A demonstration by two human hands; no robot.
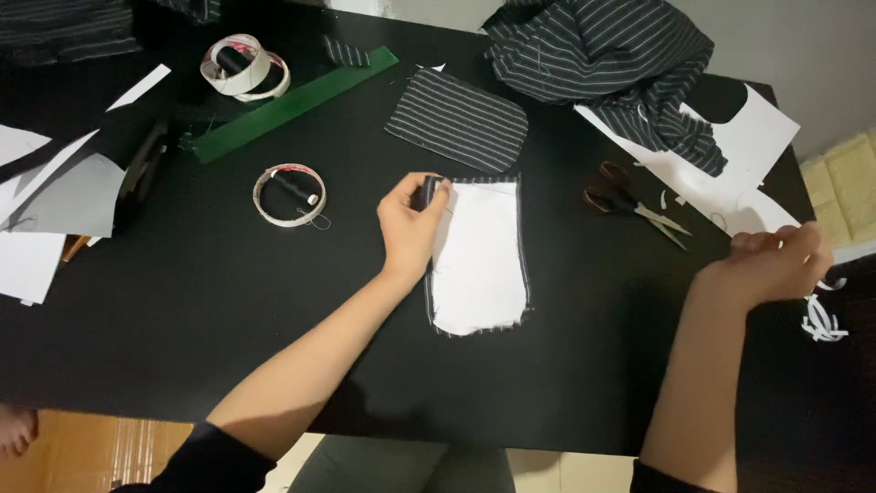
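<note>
Pocket piece (479, 260), a striped fabric cut-out lying wrong side up with white lining showing and a thin striped edge around it, sits near the middle of the black table (228, 301). Left hand (412, 224) rests at its upper left corner, thumb and fingers pinching the folded striped edge there. Right hand (774, 265) is well apart to the right, at the table's right edge, loosely curled with the fingers bent in; whether it holds anything I cannot tell. Just above the cut-out lies a second striped pocket piece (458, 119), right side up with rounded corners. A pair of scissors (630, 203) with dark handles lies between the two hands, on the table beside a white paper pattern (757, 146). A heap of striped cloth (602, 55) covers part of that paper. To the left lie a green ruler (292, 102), a tape roll with a thread spool inside (288, 194), another such roll (245, 66) further up, and paper scraps (36, 210) at the left edge
</note>
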